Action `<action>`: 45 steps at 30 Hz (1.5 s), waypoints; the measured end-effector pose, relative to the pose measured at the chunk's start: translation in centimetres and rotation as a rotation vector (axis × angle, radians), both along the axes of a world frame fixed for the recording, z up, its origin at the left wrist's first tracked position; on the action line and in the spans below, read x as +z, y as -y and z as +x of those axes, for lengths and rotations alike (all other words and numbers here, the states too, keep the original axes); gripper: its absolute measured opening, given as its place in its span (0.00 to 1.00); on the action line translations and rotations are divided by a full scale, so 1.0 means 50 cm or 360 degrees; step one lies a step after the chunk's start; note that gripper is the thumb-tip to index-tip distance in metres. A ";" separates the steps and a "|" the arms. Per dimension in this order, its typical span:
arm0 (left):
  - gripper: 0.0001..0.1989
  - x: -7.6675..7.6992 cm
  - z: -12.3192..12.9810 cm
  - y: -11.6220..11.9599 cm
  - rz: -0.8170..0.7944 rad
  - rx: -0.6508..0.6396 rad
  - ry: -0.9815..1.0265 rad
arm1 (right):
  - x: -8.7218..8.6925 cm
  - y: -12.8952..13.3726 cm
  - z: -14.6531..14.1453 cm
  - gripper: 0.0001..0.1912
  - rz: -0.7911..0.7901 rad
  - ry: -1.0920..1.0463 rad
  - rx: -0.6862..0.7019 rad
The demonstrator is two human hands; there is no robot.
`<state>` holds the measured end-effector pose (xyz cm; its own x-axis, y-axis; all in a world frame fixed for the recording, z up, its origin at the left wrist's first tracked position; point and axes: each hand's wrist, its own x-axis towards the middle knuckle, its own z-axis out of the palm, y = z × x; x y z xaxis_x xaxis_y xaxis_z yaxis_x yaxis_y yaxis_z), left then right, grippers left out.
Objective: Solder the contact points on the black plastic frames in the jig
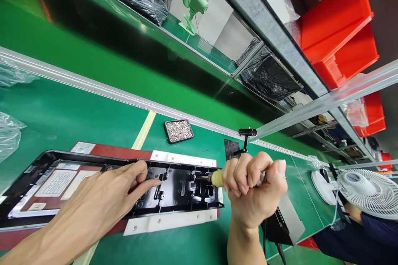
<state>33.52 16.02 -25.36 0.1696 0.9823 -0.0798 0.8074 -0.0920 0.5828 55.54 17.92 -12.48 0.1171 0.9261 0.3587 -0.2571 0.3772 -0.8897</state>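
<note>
A long black plastic housing [174, 182], with raised posts, slots and small metal inserts inside, lies across a red fixture board [105, 151]. My right hand [251, 180] is closed in a fist around a soldering iron [217, 178] with a yellow collar, its metal tip down inside the right end of the housing. Over the housing's middle is my left hand [108, 194], fingers curled under and thumb stretched toward a slot. Whatever the curled fingers hold, if anything, is hidden. White strips [174, 220] flank the housing's right half.
A small black tray [179, 131] of tiny metal pieces stands behind the housing. To the right are a black-and-silver box [284, 221] with a cable, a white fan [362, 192] and a person's dark sleeve [357, 232]. Metal rails and red bins [336, 29] hang above.
</note>
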 end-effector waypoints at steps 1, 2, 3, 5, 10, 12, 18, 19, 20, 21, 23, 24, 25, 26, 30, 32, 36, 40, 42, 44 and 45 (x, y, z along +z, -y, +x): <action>0.21 -0.001 0.000 0.000 0.0006 -0.0002 0.0012 | -0.002 -0.002 -0.001 0.29 0.0001 0.0000 -0.0012; 0.21 -0.001 0.000 0.000 0.0009 -0.0007 0.0023 | -0.003 -0.004 -0.001 0.29 0.0003 0.0001 -0.0021; 0.21 -0.001 0.000 0.000 0.0007 -0.0011 0.0032 | -0.004 -0.006 -0.002 0.29 0.0002 0.0002 -0.0028; 0.20 -0.002 -0.001 0.000 -0.0003 -0.0014 0.0034 | -0.006 -0.010 -0.003 0.29 -0.0003 0.0002 -0.0033; 0.20 0.003 -0.001 -0.001 -0.0056 -0.0030 -0.0002 | -0.011 -0.014 -0.004 0.29 -0.0022 0.0011 -0.0004; 0.21 0.008 0.001 -0.003 -0.0074 -0.0038 -0.0012 | -0.014 -0.016 -0.005 0.29 -0.0039 0.0024 0.0014; 0.23 0.012 0.002 -0.006 -0.0182 -0.0024 0.0017 | -0.025 -0.031 -0.011 0.27 -0.0048 0.0057 0.0045; 0.24 0.010 -0.001 -0.006 -0.0177 -0.0019 0.0030 | -0.028 -0.033 -0.012 0.27 -0.0062 0.0055 0.0060; 0.25 0.010 -0.004 -0.005 -0.0163 -0.0011 0.0049 | -0.031 -0.034 -0.012 0.27 -0.0072 0.0049 0.0079; 0.26 0.010 -0.009 -0.005 -0.0146 -0.0001 0.0075 | -0.033 -0.035 -0.013 0.27 -0.0081 0.0042 0.0099; 0.28 0.019 -0.016 -0.004 -0.0103 0.0026 0.0137 | -0.037 -0.036 -0.013 0.27 -0.0111 0.0029 0.0140; 0.29 0.027 -0.017 -0.004 -0.0076 0.0031 0.0170 | -0.038 -0.037 -0.013 0.27 -0.0136 0.0027 0.0152; 0.30 0.039 -0.015 -0.005 -0.0040 0.0033 0.0203 | -0.039 -0.038 -0.012 0.27 -0.0164 0.0027 0.0156; 0.30 0.054 -0.011 -0.006 0.0001 0.0030 0.0239 | -0.039 -0.038 -0.010 0.27 -0.0191 0.0026 0.0158; 0.28 0.129 0.037 -0.021 0.0154 -0.0038 0.0462 | -0.041 -0.042 -0.001 0.26 -0.0219 0.0048 0.0197; 0.26 0.166 0.073 -0.033 0.0245 -0.0070 0.0580 | -0.043 -0.042 0.003 0.26 -0.0192 0.0109 0.0231; 0.24 0.213 0.142 -0.060 0.0305 -0.0126 0.0832 | -0.034 -0.036 0.009 0.26 -0.0112 0.0396 0.0117; 0.27 0.222 0.185 -0.081 0.0239 -0.0220 0.1155 | -0.012 -0.031 0.019 0.22 0.0113 0.0765 -0.0092; 0.30 0.224 0.198 -0.088 0.0234 -0.0270 0.1267 | -0.006 -0.031 0.025 0.21 0.0213 0.0927 -0.0165; 0.32 0.228 0.210 -0.092 0.0163 -0.0328 0.1350 | -0.006 -0.033 0.030 0.22 0.0240 0.1071 -0.0239; 0.33 0.230 0.216 -0.093 0.0119 -0.0363 0.1390 | -0.007 -0.033 0.032 0.22 0.0242 0.1128 -0.0262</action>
